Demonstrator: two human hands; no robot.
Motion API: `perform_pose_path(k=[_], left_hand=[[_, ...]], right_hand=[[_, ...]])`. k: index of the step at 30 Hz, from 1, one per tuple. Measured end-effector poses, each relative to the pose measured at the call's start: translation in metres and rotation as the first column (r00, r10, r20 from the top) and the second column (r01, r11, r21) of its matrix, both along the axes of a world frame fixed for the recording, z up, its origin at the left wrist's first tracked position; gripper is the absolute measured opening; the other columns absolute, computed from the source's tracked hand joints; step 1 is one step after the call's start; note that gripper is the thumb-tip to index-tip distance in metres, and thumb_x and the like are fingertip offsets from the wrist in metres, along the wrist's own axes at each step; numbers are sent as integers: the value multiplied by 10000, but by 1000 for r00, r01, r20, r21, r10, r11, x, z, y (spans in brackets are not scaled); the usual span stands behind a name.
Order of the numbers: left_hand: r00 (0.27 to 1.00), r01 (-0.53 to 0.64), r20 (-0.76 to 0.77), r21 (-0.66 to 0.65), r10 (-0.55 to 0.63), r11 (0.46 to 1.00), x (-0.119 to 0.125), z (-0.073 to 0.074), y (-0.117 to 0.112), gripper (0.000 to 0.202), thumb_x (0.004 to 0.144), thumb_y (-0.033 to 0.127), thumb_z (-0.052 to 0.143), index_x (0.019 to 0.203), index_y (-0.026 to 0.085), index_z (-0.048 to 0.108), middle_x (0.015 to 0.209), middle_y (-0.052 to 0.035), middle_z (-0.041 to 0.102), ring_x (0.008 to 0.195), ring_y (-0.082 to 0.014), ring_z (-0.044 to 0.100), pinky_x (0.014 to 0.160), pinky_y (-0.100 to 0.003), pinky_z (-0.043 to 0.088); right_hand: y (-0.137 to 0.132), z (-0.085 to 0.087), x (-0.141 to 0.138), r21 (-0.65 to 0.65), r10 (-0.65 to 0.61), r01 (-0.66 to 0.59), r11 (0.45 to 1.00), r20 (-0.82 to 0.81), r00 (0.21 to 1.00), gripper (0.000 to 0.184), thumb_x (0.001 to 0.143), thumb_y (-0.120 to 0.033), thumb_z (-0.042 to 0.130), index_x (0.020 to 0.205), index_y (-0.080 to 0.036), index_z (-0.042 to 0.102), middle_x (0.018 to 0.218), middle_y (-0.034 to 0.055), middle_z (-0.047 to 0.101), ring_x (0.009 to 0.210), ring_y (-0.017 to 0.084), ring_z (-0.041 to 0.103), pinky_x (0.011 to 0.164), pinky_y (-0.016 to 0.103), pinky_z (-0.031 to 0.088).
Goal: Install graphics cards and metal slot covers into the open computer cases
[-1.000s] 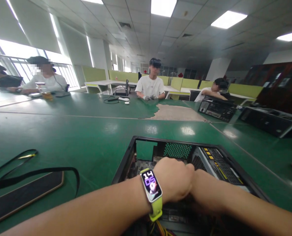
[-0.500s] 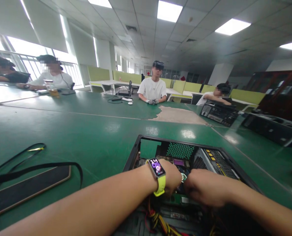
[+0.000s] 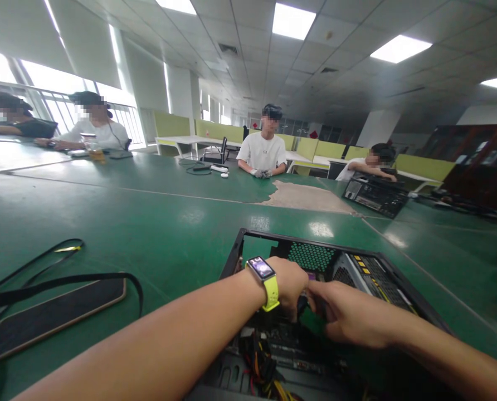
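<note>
An open black computer case [image 3: 248, 243] lies on the green table in front of me, with a power supply [image 3: 368, 273] at its right and coloured wires [image 3: 269, 379] at its near end. My left hand [image 3: 288, 285], with a yellow-strapped watch on the wrist, curls down inside the case. My right hand [image 3: 349, 317] meets it from the right, fingers pinched toward a dark part between the two hands. What the fingers grip is hidden.
A flat black panel [image 3: 52, 314] with black straps lies at the left on the green table [image 3: 148, 223]. Another open case [image 3: 374, 195] stands at the far right. Several people sit along the far side of the table. A worn brown patch [image 3: 307, 196] marks the tabletop.
Both hands have shifted deeper into the case and slightly apart; the right hand's fingers now reach toward the left hand. The view has tilted a little downward.
</note>
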State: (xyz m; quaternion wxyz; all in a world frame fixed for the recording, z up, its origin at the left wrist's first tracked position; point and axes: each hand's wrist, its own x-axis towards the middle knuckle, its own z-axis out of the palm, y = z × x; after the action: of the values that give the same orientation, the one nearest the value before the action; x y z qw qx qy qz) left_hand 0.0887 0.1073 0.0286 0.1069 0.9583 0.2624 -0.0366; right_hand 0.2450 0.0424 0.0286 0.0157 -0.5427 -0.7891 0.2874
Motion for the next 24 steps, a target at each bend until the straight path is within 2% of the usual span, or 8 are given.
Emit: perform_pose_path(k=[3, 6, 9, 11, 14, 16, 19, 24], left_hand=[[995, 56, 86, -175, -41, 983, 0, 1, 5, 159, 538, 329, 804, 619, 241, 700, 541, 19, 597, 509, -143, 522, 484, -229, 358], [998, 64, 14, -295, -63, 953, 1, 5, 9, 173, 642, 341, 740, 587, 197, 662, 510, 47, 537, 494, -106, 475, 475, -210, 336], [993, 36, -98, -222, -59, 974, 0, 14, 9, 166, 646, 355, 714, 617, 202, 657, 534, 46, 543, 508, -106, 470, 473, -214, 323], [989, -3, -147, -118, -14, 993, -2, 20, 6, 157, 633, 379, 701, 666, 227, 681, 584, 24, 601, 537, -128, 510, 479, -225, 333], [970, -28, -243, -3, 27, 1000, -2, 23, -1, 252, 612, 421, 705, 775, 228, 716, 739, -50, 691, 640, -194, 599, 509, -254, 389], [943, -18, -331, 60, 37, 998, 1, 18, -6, 300, 597, 390, 727, 831, 201, 729, 812, -102, 710, 695, -235, 632, 550, -281, 436], [916, 8, -400, 112, 38, 994, 7, 0, -14, 301, 553, 292, 769, 829, 176, 741, 799, -132, 715, 721, -257, 650, 633, -309, 483], [896, 131, -435, 71, -88, 989, 16, -26, -20, 332, 582, 274, 766, 884, 141, 738, 800, -155, 716, 754, -289, 658, 660, -351, 511]], right_hand=[[2, -5, 2, -11, -26, 25, 1000, -77, 997, 286, 575, -121, 551, 855, -175, 538, 691, -51, 491, 587, 84, 415, 485, 193, 290], [6, -11, 5, 8, -94, 96, 995, -138, 986, 210, 603, -151, 560, 812, -167, 541, 697, -31, 547, 615, 98, 476, 502, 191, 310], [6, -12, 5, 26, -75, 76, 997, -41, 996, 248, 606, -206, 595, 852, -182, 579, 704, -17, 599, 604, 121, 517, 502, 213, 323], [5, -13, 4, 74, -3, -11, 997, 180, 984, 193, 588, -228, 610, 778, -194, 619, 665, -5, 608, 583, 141, 527, 487, 237, 285], [2, -15, 0, 180, 36, -127, 975, 442, 896, 116, 560, -203, 582, 653, -206, 650, 618, 20, 625, 581, 176, 565, 479, 264, 208], [1, -16, -2, 240, 28, -159, 958, 473, 881, 133, 562, -215, 577, 656, -228, 670, 639, 24, 654, 601, 193, 596, 483, 271, 193], [0, -17, -7, 272, 64, -221, 937, 490, 870, 133, 576, -245, 589, 671, -238, 682, 674, 32, 682, 626, 214, 628, 485, 278, 201], [-2, -31, -14, 263, 160, -377, 888, 592, 790, 137, 609, -206, 572, 678, -176, 686, 706, 94, 696, 624, 268, 655, 467, 291, 275]])
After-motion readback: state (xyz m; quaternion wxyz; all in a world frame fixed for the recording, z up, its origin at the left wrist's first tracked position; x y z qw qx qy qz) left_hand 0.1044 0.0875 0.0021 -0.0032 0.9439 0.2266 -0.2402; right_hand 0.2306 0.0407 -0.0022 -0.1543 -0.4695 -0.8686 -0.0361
